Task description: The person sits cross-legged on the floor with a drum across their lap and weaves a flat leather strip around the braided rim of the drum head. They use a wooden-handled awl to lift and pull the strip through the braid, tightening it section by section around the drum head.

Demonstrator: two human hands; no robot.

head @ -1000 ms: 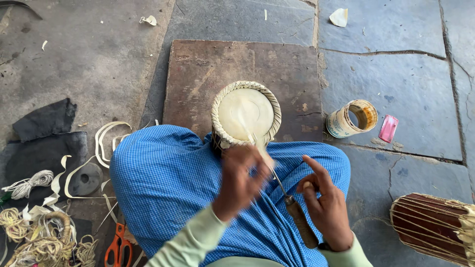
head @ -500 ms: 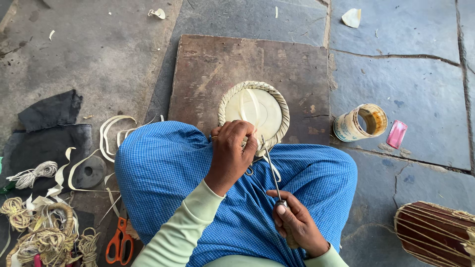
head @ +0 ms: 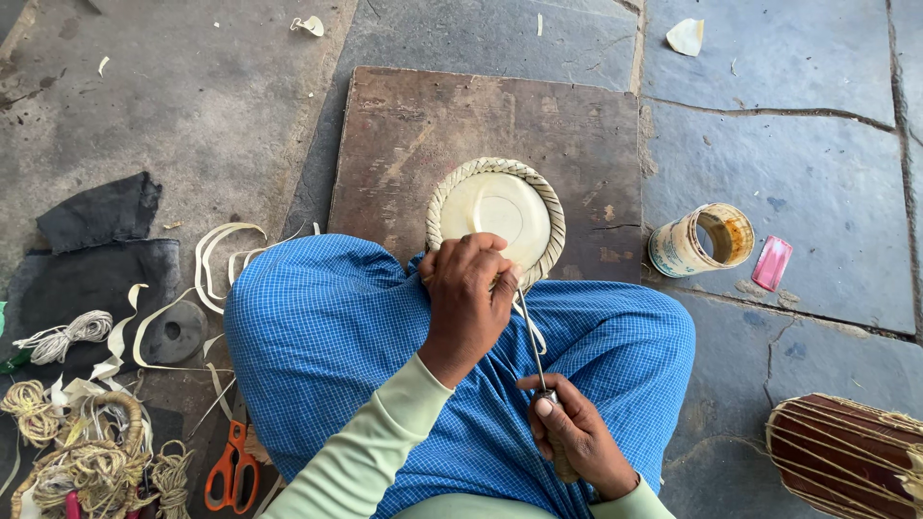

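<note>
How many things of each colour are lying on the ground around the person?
Orange: 1, the scissors
Pink: 1, the small flat packet
Black: 3, two cloths and a round disc
Cream: 1, the tin can on its side
Total: 6

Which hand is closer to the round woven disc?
The left hand. It grips the near edge of the round woven disc. The right hand is lower down over the lap, holding a thin metal tool whose tip reaches the disc.
</note>
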